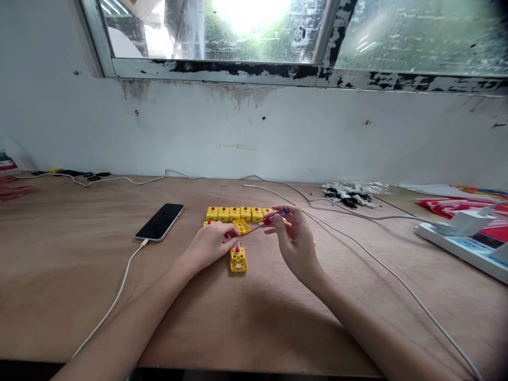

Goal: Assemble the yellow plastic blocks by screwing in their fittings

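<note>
My right hand [297,246] is closed around a small screwdriver [274,216] with a purple and red see-through handle. Its thin shaft points left, toward the fingertips of my left hand [211,244]. Those left fingers are pinched together near the tip; what they hold, if anything, is too small to make out. Just beyond them lies a tilted yellow plastic cover [241,227]. Below the fingertips, a yellow plastic block with a red knob [238,260] rests on the table, its inside partly exposed. Several similar yellow blocks [234,214] stand in a row behind, partly hidden by my hands.
A phone [160,222] plugged into a white cable [124,288] lies left on the wooden table [190,333]. More white cables cross to the right, toward a power strip [468,251]. Black and white small parts [351,194] are heaped at back right, near red packets [440,206].
</note>
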{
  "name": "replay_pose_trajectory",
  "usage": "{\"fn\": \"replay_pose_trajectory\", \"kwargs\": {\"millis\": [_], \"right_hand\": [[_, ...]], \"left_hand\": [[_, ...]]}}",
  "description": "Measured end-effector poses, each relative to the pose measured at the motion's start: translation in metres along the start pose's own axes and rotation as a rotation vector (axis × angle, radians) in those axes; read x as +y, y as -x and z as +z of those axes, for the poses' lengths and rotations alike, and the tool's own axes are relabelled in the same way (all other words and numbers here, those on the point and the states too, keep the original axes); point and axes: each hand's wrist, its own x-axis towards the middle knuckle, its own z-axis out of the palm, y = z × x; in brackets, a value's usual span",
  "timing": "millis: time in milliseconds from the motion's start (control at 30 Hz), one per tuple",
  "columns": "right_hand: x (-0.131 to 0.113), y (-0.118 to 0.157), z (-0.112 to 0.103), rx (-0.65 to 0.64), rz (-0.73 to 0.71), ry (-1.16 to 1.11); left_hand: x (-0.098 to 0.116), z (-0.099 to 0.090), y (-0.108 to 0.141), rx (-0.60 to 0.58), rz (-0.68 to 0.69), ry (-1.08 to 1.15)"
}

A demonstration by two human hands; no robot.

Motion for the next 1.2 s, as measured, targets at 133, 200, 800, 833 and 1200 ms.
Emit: {"fn": "replay_pose_trajectory", "kwargs": {"millis": [133,200,800,833,1200], "right_hand": [[0.001,0.0,-0.001,-0.003,0.001,0.025],[0.002,-0.001,-0.002,-0.009,0.003,0.048],[0.011,0.001,-0.003,-0.067,-0.002,0.142],[0.008,0.0,-0.004,-0.049,-0.012,0.119],[-0.01,0.001,-0.004,-0.006,0.036,-0.006]], "left_hand": [[0.001,-0.004,0.0,0.013,-0.006,-0.08],[0.001,-0.005,-0.001,0.033,-0.003,-0.14],[-0.011,-0.001,-0.003,0.059,0.089,-0.173],[-0.009,-0.001,-0.002,0.08,0.092,-0.147],[0.011,-0.006,0.008,0.02,0.105,0.109]]}}
